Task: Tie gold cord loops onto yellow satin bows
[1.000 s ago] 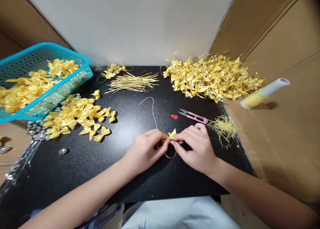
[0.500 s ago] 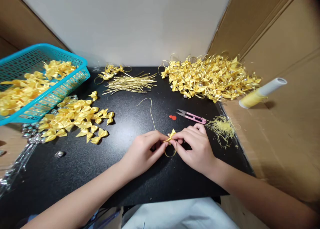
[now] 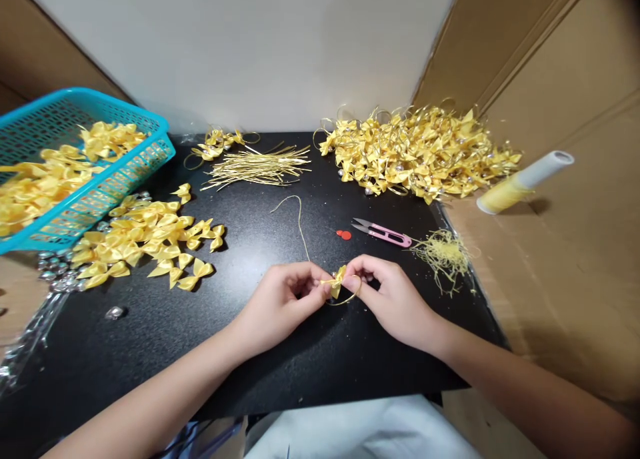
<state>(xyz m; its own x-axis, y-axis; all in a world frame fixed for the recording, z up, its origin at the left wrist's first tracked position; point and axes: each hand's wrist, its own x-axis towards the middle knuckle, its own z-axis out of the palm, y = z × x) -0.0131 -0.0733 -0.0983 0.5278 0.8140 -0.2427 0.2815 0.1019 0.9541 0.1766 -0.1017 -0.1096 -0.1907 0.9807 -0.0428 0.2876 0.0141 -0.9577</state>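
Between my hands, low over the front middle of the table, is a yellow ribbon bow [image 3: 337, 282] with a loop of gold cord [image 3: 345, 301] hanging from it. My left hand [image 3: 287, 299] pinches the bow's left side between thumb and fingertips. The right side is pinched by my right hand [image 3: 393, 299], its thumb near the loop. A thin yellow thread [image 3: 301, 225] runs from my left fingers back across the table. Just behind my right hand lie pink thread snips [image 3: 384, 233] and red round pieces [image 3: 345, 234].
A turquoise basket [image 3: 113, 175] of yellow bows stands left, with loose bows [image 3: 150, 235] and silver bells [image 3: 55, 269] beside it. Gold cord lengths [image 3: 257, 167] lie at the back. Finished-looking bows with loops [image 3: 420, 152] are heaped back right, near thread scraps [image 3: 445, 255] and a thread tube [image 3: 525, 182].
The bow has turned between my fingertips and its cord loop has swung to the right. My right hand's fingers have shifted their pinch. The view has moved slightly.
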